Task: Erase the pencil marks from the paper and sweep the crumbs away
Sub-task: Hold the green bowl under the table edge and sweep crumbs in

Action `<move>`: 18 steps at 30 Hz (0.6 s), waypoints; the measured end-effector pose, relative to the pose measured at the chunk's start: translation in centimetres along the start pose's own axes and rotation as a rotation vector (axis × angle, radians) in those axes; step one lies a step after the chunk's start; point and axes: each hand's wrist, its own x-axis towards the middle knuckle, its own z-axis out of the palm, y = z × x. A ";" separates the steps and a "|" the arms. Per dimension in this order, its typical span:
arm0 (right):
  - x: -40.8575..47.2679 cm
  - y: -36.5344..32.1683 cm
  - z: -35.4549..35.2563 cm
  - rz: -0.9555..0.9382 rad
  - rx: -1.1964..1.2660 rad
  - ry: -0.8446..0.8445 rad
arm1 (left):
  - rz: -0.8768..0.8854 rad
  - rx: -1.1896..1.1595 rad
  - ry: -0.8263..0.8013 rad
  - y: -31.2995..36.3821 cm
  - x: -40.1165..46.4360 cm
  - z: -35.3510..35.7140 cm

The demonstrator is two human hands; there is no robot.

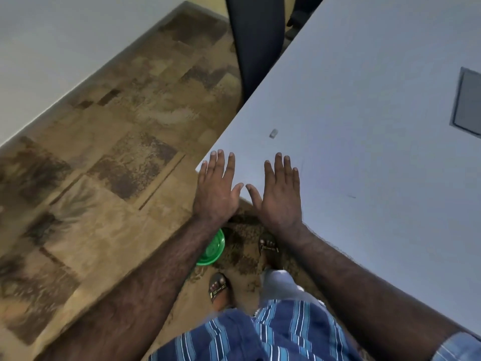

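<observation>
A small whitish eraser (273, 133) lies on the pale grey table (364, 100), just beyond my fingertips. My left hand (216, 188) is spread flat, palm down, over the table's near corner, holding nothing. Beside it, my right hand (279, 194) is spread the same way near the table's front edge, empty, thumbs almost meeting. A thin dark pencil-like mark (352, 196) shows on the table to the right of my right hand. No sheet of paper is recognisable in view.
A grey rectangular panel (468, 102) is set into the table at the far right. A dark office chair back (256, 40) stands behind the table's left edge. On the patterned floor (117, 142) below my hands sits a green bowl (212, 250), near my sandalled feet.
</observation>
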 end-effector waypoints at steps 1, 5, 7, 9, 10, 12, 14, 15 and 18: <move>-0.7 -1.1 0.6 -0.025 0.002 -0.024 | -0.024 -0.003 -0.011 -1.1 -1.1 0.3; -3.0 -5.0 3.0 -0.147 -0.012 -0.131 | -0.135 -0.034 -0.052 -4.9 -5.0 2.4; -3.9 -6.7 4.6 -0.216 -0.012 -0.170 | -0.213 -0.048 -0.099 -6.9 -6.7 4.1; -4.6 -8.0 6.2 -0.270 0.004 -0.199 | -0.281 -0.061 -0.130 -8.5 -8.3 5.8; -5.0 -8.5 7.0 -0.297 0.010 -0.217 | -0.310 -0.067 -0.152 -9.2 -9.0 6.6; -5.6 -9.0 8.9 -0.361 0.010 -0.262 | -0.365 -0.075 -0.194 -10.5 -10.3 8.5; -6.1 -9.2 10.9 -0.414 0.006 -0.308 | -0.417 -0.080 -0.235 -11.6 -11.7 10.8; -6.3 -9.2 12.1 -0.435 -0.002 -0.334 | -0.441 -0.093 -0.254 -12.2 -12.3 12.0; -6.9 -9.0 15.6 -0.466 -0.027 -0.408 | -0.502 -0.097 -0.327 -13.4 -14.2 15.6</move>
